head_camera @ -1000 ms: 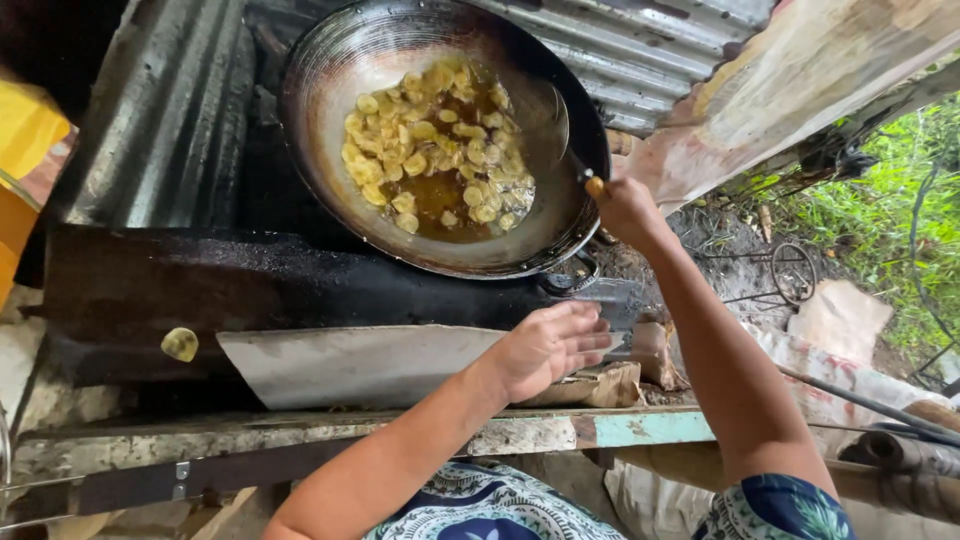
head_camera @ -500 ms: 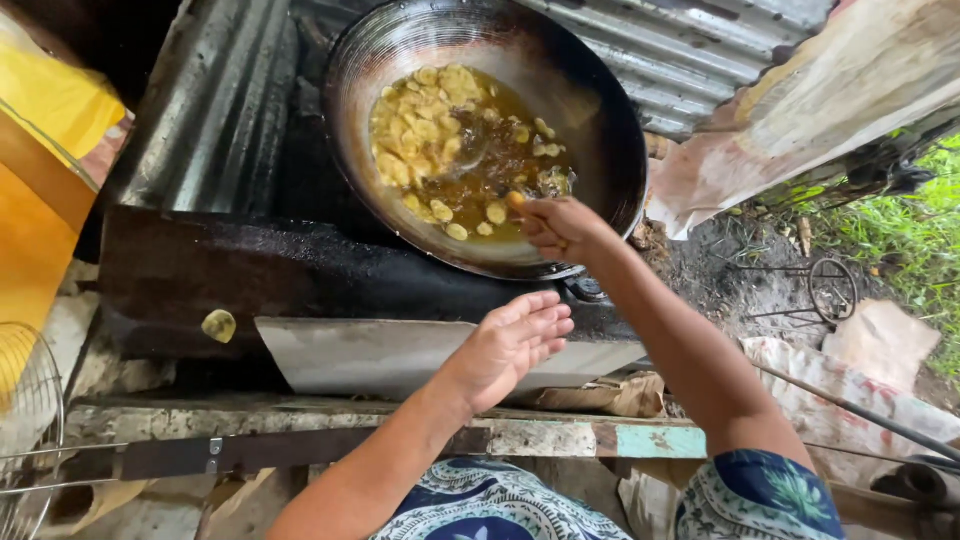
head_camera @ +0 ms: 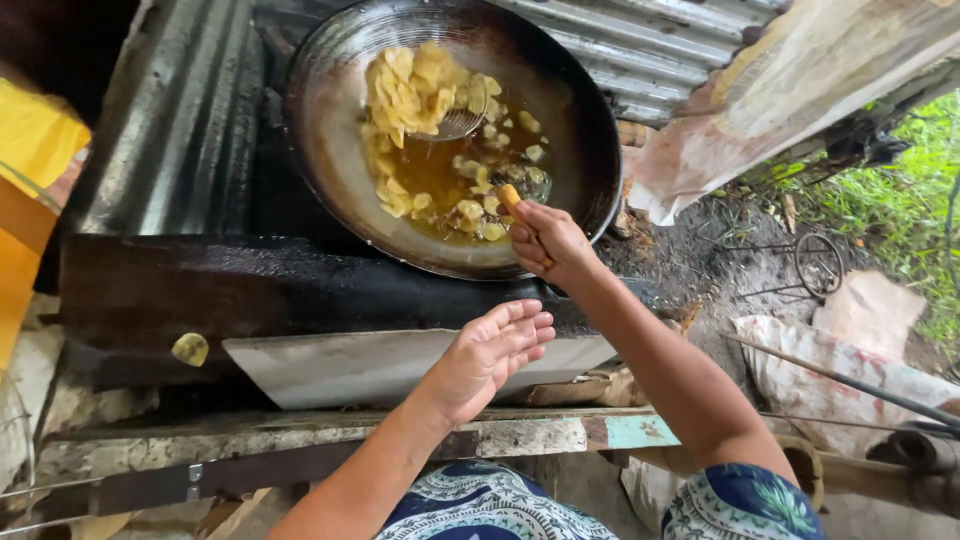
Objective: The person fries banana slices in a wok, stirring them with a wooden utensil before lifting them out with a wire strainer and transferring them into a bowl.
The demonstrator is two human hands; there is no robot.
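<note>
A large black wok sits at the top centre with oil and several yellow chips frying in it. My right hand is closed around the wooden handle of a wire skimmer, whose basket lifts a heap of chips against the wok's far left side. My left hand hovers open, palm up, above a flat metal sheet in front of the stove, holding nothing.
One loose chip lies on the black stove ledge. Corrugated metal sheets stand behind the wok. A yellow container is at the left. A worn wooden beam runs along the front. Sacks and grass lie to the right.
My right hand has swept the skimmer through the oil and gathered chips up to the wok's far side. My left hand has lifted off the metal sheet and turned palm up.
</note>
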